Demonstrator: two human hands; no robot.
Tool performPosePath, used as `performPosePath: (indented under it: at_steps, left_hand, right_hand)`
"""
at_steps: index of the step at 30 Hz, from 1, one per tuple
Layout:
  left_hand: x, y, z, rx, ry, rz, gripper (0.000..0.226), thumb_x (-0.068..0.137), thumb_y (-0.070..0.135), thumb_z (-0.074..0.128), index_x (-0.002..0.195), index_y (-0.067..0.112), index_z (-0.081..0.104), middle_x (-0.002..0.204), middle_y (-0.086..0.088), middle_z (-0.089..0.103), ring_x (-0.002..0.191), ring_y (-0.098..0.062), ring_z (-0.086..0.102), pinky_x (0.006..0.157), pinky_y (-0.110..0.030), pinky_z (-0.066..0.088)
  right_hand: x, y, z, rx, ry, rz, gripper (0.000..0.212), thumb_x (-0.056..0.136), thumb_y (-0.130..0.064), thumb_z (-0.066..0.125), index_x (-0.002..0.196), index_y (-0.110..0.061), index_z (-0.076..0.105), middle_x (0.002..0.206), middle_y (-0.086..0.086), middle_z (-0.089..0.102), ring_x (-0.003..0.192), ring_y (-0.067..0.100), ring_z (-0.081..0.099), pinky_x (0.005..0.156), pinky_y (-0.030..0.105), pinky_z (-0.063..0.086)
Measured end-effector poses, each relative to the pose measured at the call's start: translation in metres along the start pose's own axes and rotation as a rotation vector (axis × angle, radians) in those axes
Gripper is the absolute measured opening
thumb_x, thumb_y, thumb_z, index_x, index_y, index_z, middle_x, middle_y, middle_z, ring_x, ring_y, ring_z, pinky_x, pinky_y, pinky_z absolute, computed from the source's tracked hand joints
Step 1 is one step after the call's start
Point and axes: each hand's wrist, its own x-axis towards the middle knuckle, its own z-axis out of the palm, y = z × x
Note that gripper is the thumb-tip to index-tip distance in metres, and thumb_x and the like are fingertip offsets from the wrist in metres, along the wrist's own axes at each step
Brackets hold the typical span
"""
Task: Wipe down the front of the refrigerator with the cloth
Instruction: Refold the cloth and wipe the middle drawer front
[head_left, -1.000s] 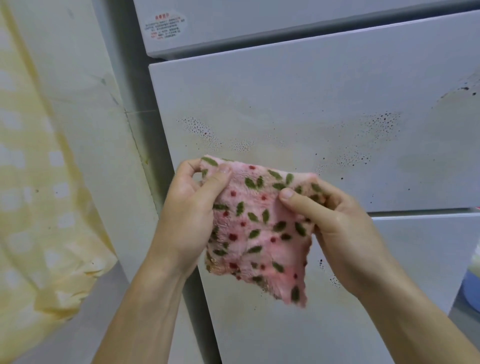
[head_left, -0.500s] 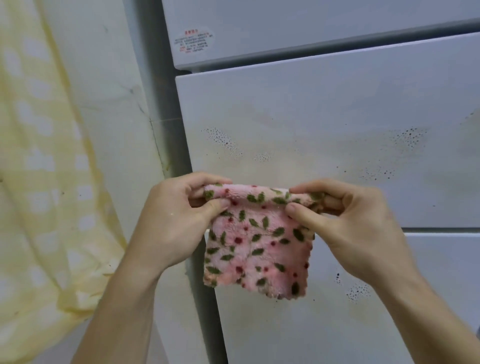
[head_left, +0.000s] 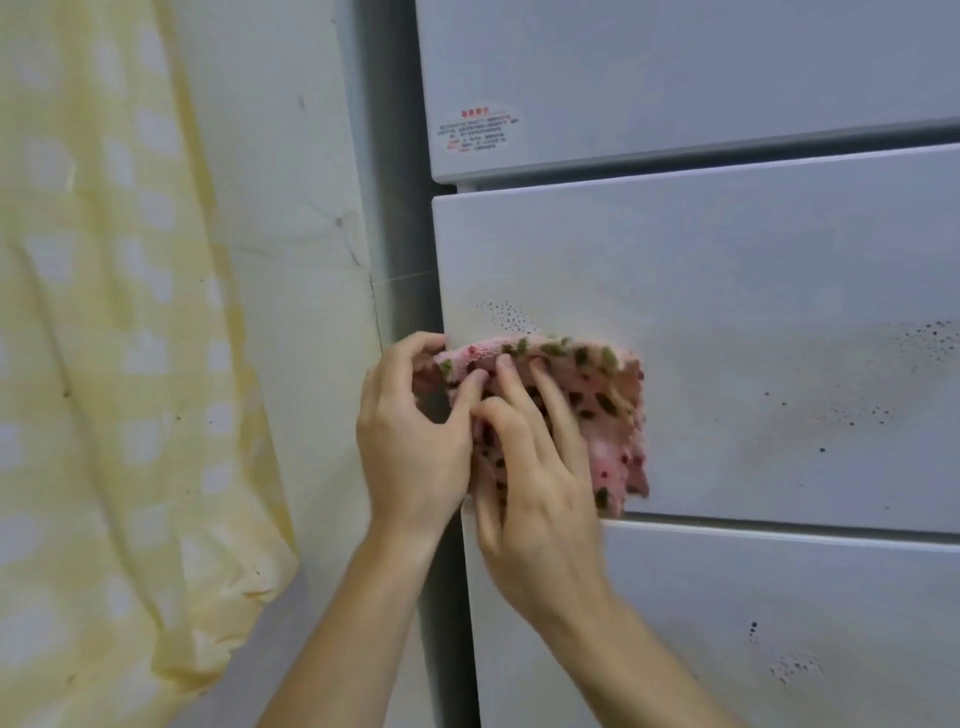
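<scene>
A pink cloth (head_left: 610, 410) with green leaf and red dot print is pressed flat against the left end of the middle door of the white refrigerator (head_left: 753, 291). My right hand (head_left: 535, 478) lies spread on the cloth, fingers pointing up. My left hand (head_left: 415, 436) pinches the cloth's upper left corner at the door's left edge. Dark specks dot the door just above the cloth and further right.
A yellow checked curtain (head_left: 104, 364) hangs at the left, against a pale wall (head_left: 291, 234). The refrigerator has an upper door with a red-printed sticker (head_left: 475, 130) and a lower door (head_left: 779, 623) with more dark specks.
The cloth was held up in the air between both hands; now it is laid against the middle door, with my right hand flat on it. The view has shifted left.
</scene>
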Motion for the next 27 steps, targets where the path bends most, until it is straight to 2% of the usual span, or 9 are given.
performPosePath:
  at_steps: [4, 6, 8, 12, 14, 16, 19, 23, 27]
  left_hand:
    - [0.01, -0.036, -0.008, 0.17, 0.097, 0.274, 0.032, 0.1, 0.022, 0.063, 0.127, 0.007, 0.065, 0.124, -0.007, 0.065, 0.119, -0.027, 0.059, 0.106, -0.045, 0.045]
    - [0.021, -0.052, -0.011, 0.268, 0.118, 0.316, 0.041, 0.1, 0.022, 0.053, 0.137, 0.007, 0.061, 0.144, -0.012, 0.057, 0.137, -0.031, 0.049, 0.117, -0.048, 0.035]
    - [0.029, -0.06, -0.01, 0.313, 0.101, 0.335, 0.049, 0.1, 0.023, 0.05, 0.147, 0.01, 0.054, 0.156, -0.011, 0.047, 0.147, -0.031, 0.039, 0.123, -0.048, 0.028]
    - [0.044, -0.064, -0.003, 0.303, 0.106, 0.362, 0.052, 0.099, 0.016, 0.049, 0.151, 0.01, 0.05, 0.158, -0.01, 0.046, 0.148, -0.027, 0.038, 0.124, -0.04, 0.023]
    - [0.049, -0.063, 0.001, 0.277, 0.136, 0.342, 0.052, 0.095, 0.009, 0.051, 0.147, 0.008, 0.052, 0.155, -0.011, 0.048, 0.147, -0.026, 0.038, 0.124, -0.038, 0.022]
    - [0.052, -0.064, 0.004, 0.251, 0.167, 0.34, 0.05, 0.093, 0.004, 0.051, 0.143, 0.005, 0.055, 0.154, -0.013, 0.048, 0.147, -0.027, 0.038, 0.124, -0.043, 0.026]
    - [0.057, -0.069, 0.007, 0.22, 0.194, 0.366, 0.044, 0.097, 0.001, 0.049, 0.141, 0.006, 0.056, 0.155, -0.014, 0.048, 0.147, -0.03, 0.04, 0.122, -0.049, 0.029]
    - [0.053, -0.075, 0.009, 0.19, 0.218, 0.401, 0.047, 0.099, -0.001, 0.044, 0.145, 0.005, 0.053, 0.157, -0.012, 0.047, 0.148, -0.03, 0.041, 0.123, -0.041, 0.026]
    - [0.057, -0.08, 0.004, 0.213, 0.204, 0.449, 0.048, 0.098, 0.0, 0.044, 0.145, 0.004, 0.054, 0.156, -0.014, 0.047, 0.147, -0.03, 0.042, 0.123, -0.039, 0.024]
  right_hand:
    - [0.001, 0.028, 0.01, -0.436, -0.081, -0.092, 0.059, 0.107, -0.036, 0.052, 0.162, -0.032, 0.034, 0.171, -0.007, 0.025, 0.159, 0.011, 0.019, 0.123, 0.042, 0.01]
    - [0.009, 0.03, 0.013, -0.554, -0.092, -0.107, 0.059, 0.109, -0.045, 0.042, 0.164, -0.034, 0.026, 0.173, -0.006, 0.019, 0.16, 0.014, 0.014, 0.127, 0.045, -0.003]
    - [0.025, 0.025, 0.015, -0.62, -0.093, -0.133, 0.061, 0.11, -0.049, 0.037, 0.166, -0.034, 0.019, 0.175, -0.004, 0.012, 0.161, 0.017, 0.007, 0.127, 0.048, -0.006]
    - [0.091, 0.012, 0.015, -0.733, -0.044, -0.216, 0.062, 0.112, -0.055, 0.025, 0.167, -0.031, 0.011, 0.175, -0.001, 0.008, 0.162, 0.022, 0.007, 0.124, 0.049, -0.013]
    - [0.124, 0.003, 0.013, -0.75, -0.005, -0.237, 0.067, 0.109, -0.062, 0.025, 0.167, -0.03, 0.012, 0.175, 0.0, 0.01, 0.162, 0.023, 0.009, 0.123, 0.05, -0.013]
    - [0.138, -0.002, 0.014, -0.752, 0.014, -0.233, 0.073, 0.105, -0.068, 0.032, 0.167, -0.033, 0.013, 0.175, 0.0, 0.01, 0.162, 0.027, 0.008, 0.124, 0.057, -0.009]
    - [0.129, -0.003, 0.018, -0.747, 0.041, -0.236, 0.06, 0.11, -0.052, 0.035, 0.165, -0.034, 0.023, 0.175, 0.002, 0.012, 0.161, 0.033, 0.009, 0.124, 0.07, 0.001]
    - [0.083, 0.009, 0.031, -0.712, 0.054, -0.292, 0.046, 0.109, -0.037, 0.042, 0.154, -0.029, 0.049, 0.172, 0.0, 0.023, 0.159, 0.03, 0.02, 0.127, 0.064, 0.01]
    - [0.002, 0.031, 0.037, -0.73, -0.124, -0.35, 0.04, 0.107, -0.039, 0.049, 0.144, -0.029, 0.059, 0.173, -0.006, 0.02, 0.161, 0.021, 0.015, 0.129, 0.057, 0.005]
